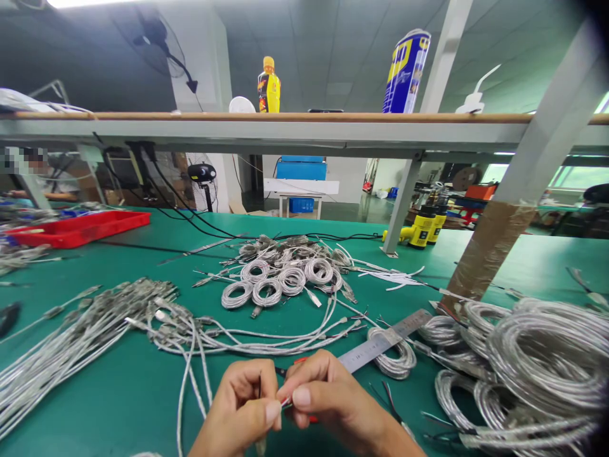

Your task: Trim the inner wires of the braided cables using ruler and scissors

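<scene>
At the front of the green mat, the fingertips of both hands meet around thin stripped wires (285, 402) of a cable. My left hand (245, 406) is closed in a pinch on them, and a cable end hangs down below it. My right hand (335, 397) pinches the same wires from the other side, thumb against forefinger. Partly hidden behind my right hand is a red-handled tool (301, 360) whose kind I cannot make out. Beyond that hand a steel ruler (380, 348) lies slantwise, its far part over a coiled clear cable (394, 362).
Coiled USB cables (291, 280) are heaped mid-table. Straight cables (90, 343) lie left, large coils (547, 355) right. A red tray (85, 228) sits far left. A taped post (490, 254) rises at right, and a shelf (304, 132) with a spray can (407, 73) spans above.
</scene>
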